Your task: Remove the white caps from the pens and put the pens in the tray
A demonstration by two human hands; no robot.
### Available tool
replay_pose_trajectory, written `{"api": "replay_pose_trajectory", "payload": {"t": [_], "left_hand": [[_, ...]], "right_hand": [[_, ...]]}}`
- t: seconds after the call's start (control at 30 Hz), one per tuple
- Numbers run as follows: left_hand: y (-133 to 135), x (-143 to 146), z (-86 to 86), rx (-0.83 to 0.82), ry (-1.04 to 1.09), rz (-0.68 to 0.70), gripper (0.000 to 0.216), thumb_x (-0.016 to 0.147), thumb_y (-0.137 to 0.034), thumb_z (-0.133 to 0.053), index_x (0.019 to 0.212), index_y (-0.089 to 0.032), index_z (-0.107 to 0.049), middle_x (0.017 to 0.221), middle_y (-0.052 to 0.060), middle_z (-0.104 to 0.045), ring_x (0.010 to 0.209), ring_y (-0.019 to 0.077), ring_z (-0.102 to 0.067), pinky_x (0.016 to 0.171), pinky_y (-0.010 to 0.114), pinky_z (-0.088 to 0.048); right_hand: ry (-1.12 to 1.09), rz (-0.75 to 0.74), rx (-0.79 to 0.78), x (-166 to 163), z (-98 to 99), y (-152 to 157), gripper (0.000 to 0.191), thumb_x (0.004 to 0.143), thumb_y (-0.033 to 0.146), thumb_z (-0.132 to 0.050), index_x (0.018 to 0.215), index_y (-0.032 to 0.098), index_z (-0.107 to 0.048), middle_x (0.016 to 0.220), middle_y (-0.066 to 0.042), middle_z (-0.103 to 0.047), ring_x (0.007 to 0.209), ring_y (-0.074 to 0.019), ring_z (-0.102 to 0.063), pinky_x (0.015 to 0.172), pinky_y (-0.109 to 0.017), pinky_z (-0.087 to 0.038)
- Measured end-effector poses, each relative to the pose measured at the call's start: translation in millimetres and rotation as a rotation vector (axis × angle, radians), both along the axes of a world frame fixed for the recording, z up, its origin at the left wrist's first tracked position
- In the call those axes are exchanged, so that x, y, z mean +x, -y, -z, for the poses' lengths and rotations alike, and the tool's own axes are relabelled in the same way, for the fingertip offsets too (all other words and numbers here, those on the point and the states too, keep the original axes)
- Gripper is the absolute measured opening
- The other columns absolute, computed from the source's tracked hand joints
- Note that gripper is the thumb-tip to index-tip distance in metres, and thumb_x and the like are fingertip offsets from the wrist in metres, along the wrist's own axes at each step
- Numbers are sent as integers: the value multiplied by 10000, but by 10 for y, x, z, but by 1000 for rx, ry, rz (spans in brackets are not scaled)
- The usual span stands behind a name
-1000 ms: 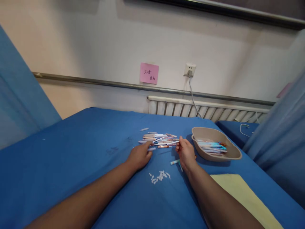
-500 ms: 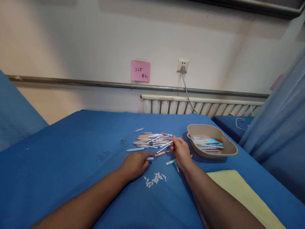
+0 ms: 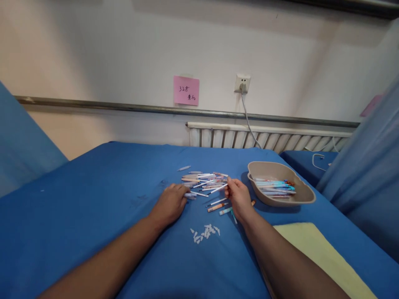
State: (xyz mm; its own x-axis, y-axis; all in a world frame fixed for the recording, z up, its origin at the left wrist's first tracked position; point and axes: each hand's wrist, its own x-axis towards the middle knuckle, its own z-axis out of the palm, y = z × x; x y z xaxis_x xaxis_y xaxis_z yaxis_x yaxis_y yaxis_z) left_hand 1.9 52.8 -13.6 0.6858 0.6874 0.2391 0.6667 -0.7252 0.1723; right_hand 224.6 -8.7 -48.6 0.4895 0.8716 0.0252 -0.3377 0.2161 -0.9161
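A heap of pen barrels and thin refills (image 3: 204,180) lies on the blue sheet (image 3: 93,199). My left hand (image 3: 170,203) rests at the heap's left edge, fingers curled over a pale pen part (image 3: 189,195). My right hand (image 3: 238,197) sits at the heap's right side and pinches the end of a thin white refill (image 3: 217,189). An orange pen (image 3: 217,206) and a light blue pen piece (image 3: 225,211) lie loose between my hands. Nearer me sits a cluster of small white caps (image 3: 205,232).
A beige tray (image 3: 304,195) holding several finished pens stands right of my right hand. A yellow cloth (image 3: 321,253) lies at the front right. Behind the bed are a radiator (image 3: 268,139), a wall socket with cable (image 3: 242,83) and a pink note (image 3: 186,90). Blue curtains hang on both sides.
My left hand slid forward and left to the heap's edge. My right hand shifted slightly with the refill. The loose orange pen now lies apart between the hands. The camera tilted a little.
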Motion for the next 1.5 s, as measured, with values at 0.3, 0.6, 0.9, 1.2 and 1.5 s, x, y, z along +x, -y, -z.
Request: {"api": "replay_pose_trajectory", "payload": {"t": [0.3, 0.6, 0.9, 1.2, 1.5], "left_hand": [[-104, 66, -49, -118, 87, -43, 309, 850, -191, -404, 1059, -203, -631, 1017, 78, -657, 951, 220, -572, 839, 309, -413], [-379, 410, -138, -152, -98, -21, 135, 739, -231, -541, 743, -204, -673, 840, 59, -672, 774, 197, -597, 700, 259, -415], [-355, 550, -138, -158, -98, -18, 108, 659, -144, -570, 726, -180, -647, 826, 99, -680, 781, 239, -613, 686, 290, -409], [163, 227, -117, -539, 467, -162, 235, 774, -402, -536, 774, -169, -562, 610, -21, -572, 527, 134, -518, 499, 229, -379], [418, 207, -96, -890, 889, -219, 305, 635, -391, -708, 740, -150, -555, 495, -73, -462, 403, 49, -376, 406, 175, -282]], "right_hand": [[9, 8, -28, -11, 0, -28, 379, 668, 531, -678, 622, 188, -523, 525, 40, -515, 447, -89, -416, 440, -212, -312], [1, 8, -20, -8, -13, -23, 368, 675, 521, -671, 631, 186, -525, 534, 41, -523, 446, -84, -425, 442, -205, -318], [-15, 17, -16, -15, -15, -49, 361, 683, 514, -665, 641, 182, -532, 526, 61, -526, 435, -73, -435, 436, -197, -313], [21, 26, -4, -28, -46, -26, 395, 682, 556, -654, 645, 185, -524, 539, 40, -549, 435, -87, -460, 428, -205, -339], [108, -27, 46, -166, -113, 117, 348, 744, 521, -623, 688, 188, -539, 602, 29, -584, 468, -87, -484, 453, -202, -367]]}}
